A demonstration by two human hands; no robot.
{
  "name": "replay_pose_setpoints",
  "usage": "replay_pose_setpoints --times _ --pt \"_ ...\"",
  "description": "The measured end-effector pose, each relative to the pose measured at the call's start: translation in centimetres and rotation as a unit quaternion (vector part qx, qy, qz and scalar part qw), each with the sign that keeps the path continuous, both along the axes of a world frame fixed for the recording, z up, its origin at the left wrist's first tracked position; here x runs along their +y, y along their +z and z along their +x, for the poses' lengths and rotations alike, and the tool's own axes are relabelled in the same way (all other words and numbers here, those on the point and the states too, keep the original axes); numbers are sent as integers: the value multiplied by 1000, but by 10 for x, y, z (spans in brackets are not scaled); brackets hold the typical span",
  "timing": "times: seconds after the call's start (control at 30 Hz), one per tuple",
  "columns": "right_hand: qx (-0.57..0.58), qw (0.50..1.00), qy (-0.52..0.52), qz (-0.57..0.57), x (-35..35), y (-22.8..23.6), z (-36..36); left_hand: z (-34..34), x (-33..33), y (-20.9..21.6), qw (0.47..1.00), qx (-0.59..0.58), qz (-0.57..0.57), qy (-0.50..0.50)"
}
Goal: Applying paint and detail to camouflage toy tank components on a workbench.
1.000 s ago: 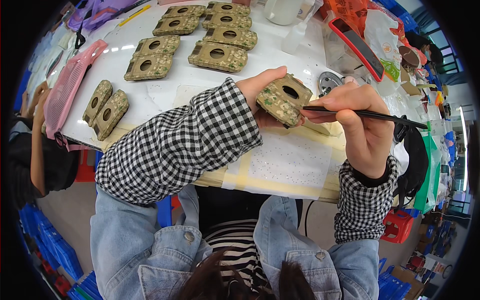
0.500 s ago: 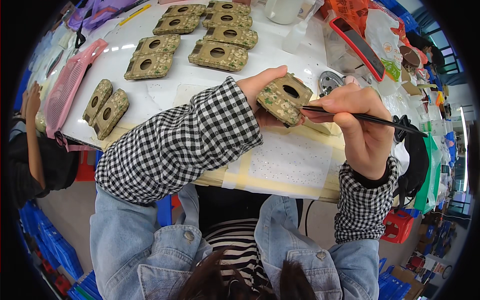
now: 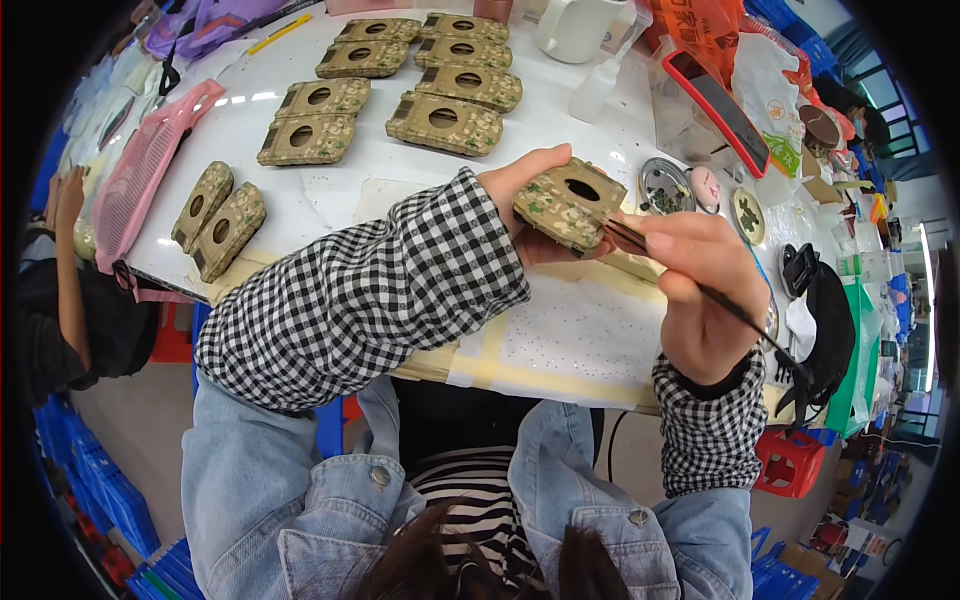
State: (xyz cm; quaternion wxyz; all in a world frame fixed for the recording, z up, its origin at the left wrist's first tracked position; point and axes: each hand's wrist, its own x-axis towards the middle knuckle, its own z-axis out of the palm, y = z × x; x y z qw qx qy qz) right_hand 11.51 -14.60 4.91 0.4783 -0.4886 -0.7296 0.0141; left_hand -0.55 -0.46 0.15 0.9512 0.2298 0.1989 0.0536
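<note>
Camouflage shell (image 3: 558,212), one, in hand: raised over the front edge of the counter (image 3: 300,190), tilted, its oval opening facing up, presumably so you can see the corner nearest your right side. Left hand (image 3: 518,186): curled around the shell from the left and beneath, thumb along the far side, a hold that leaves the top face uncovered. Right hand (image 3: 722,275): thumb and fingers pinched together on dark tweezers (image 3: 628,237), pen fashion, likely for fine control; the tips are at the shell's right near corner, and whether they touch it or grip anything you cannot tell from here. Matching shells, ten: two (image 3: 231,228) side by side near the left front corner; eight (image 3: 445,122) in close rows toward the far edge, apparently grouped to leave your forearms room. White sheet (image 3: 580,335), dotted with tiny specks: along the front edge, beneath your hands, yellow tape at its border, probably against sliding. Round dish (image 3: 662,185) with dark bits: toward the right edge, just beyond your right hand, a placing that suits short reaches. Red-cased phone (image 3: 715,110): propped at a slant near the far right corner. White pitcher (image 3: 570,32): by the far edge, well apart from the work.
</note>
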Motion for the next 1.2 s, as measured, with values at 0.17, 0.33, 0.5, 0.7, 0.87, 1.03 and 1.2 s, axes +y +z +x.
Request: replay_pose_setpoints --times 0.17,0.33,0.5,0.7,0.87,1.03,1.2 --pt "-39 999 -7 -1 -1 2 -3 1 2 -5 1000 -20 -2 -2" --pt "-50 999 -18 -10 -2 5 -5 2 2 -9 1000 -28 -4 3" --pt "-54 998 -26 -9 -2 5 -6 2 1 -6 1000 -20 0 7" --pt "-61 998 -23 -8 -1 5 -6 2 1 -7 1000 -21 4 5" --pt "-59 998 -23 -7 -1 5 -7 2 1 -6 1000 -22 7 4" --pt "-41 999 -19 -3 0 3 -4 2 1 -6 1000 -19 6 7" --pt "-20 1000 -20 -2 0 1 -3 2 2 -7 1000 -13 6 -5"
